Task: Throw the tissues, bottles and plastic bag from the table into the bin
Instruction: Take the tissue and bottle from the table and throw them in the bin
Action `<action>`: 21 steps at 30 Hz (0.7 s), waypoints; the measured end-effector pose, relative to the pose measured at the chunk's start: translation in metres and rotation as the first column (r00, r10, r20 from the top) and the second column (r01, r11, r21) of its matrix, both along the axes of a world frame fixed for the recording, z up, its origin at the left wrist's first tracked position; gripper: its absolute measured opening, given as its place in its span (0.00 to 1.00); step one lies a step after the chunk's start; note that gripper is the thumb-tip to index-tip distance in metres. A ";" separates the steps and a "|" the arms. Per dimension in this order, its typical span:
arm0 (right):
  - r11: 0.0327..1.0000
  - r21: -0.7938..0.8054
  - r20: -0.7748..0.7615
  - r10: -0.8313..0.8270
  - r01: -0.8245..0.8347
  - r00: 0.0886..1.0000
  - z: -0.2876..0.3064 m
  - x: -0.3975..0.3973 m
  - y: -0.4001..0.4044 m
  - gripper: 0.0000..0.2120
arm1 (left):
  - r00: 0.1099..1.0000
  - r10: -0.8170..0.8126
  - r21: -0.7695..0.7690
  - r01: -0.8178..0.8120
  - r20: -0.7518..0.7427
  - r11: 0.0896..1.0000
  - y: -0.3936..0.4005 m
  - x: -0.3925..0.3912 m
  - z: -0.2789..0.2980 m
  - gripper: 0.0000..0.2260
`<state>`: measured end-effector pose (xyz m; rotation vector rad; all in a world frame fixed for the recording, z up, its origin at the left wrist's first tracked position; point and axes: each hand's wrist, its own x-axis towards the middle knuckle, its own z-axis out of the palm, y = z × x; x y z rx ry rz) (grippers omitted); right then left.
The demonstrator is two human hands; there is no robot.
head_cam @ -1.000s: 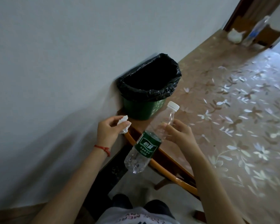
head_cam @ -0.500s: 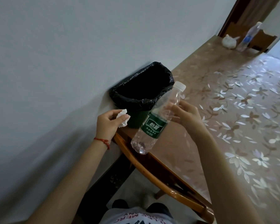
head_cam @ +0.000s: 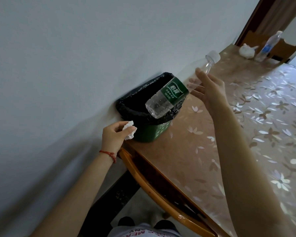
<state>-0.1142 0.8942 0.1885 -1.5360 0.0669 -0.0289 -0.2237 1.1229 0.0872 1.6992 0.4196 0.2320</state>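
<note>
Dropping the first bottle into the bin

At frame centre, the green plastic bin with black liner [head_cam: 144,115] is sitting on the floral-covered wooden table [head_cam: 203,151]; the right hand [head_cam: 210,93] is gripping the clear empty bottle with green label [head_cam: 173,93], tilting base-down over the opening; likely next, release. Lower left, the left hand [head_cam: 113,135] is pinching a crumpled white tissue [head_cam: 128,131].

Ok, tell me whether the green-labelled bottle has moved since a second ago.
Yes. The green-labelled bottle in the right hand went from short of the bin to base-down over its opening.
</note>
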 end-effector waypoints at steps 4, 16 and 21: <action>0.997 -0.015 0.006 -0.077 0.077 0.997 -0.007 0.017 0.018 0.22 | 1.000 -0.001 0.011 0.001 -0.007 1.000 0.000 0.001 -0.003 0.13; 0.873 -0.489 0.071 0.035 0.004 0.997 -0.042 0.017 0.046 0.28 | 1.000 0.000 0.015 0.000 -0.009 1.000 -0.006 0.000 -0.008 0.13; 0.790 -0.614 0.148 0.110 0.004 0.983 -0.054 -0.016 0.038 0.28 | 1.000 -0.009 0.023 0.009 -0.010 1.000 -0.007 0.003 -0.010 0.13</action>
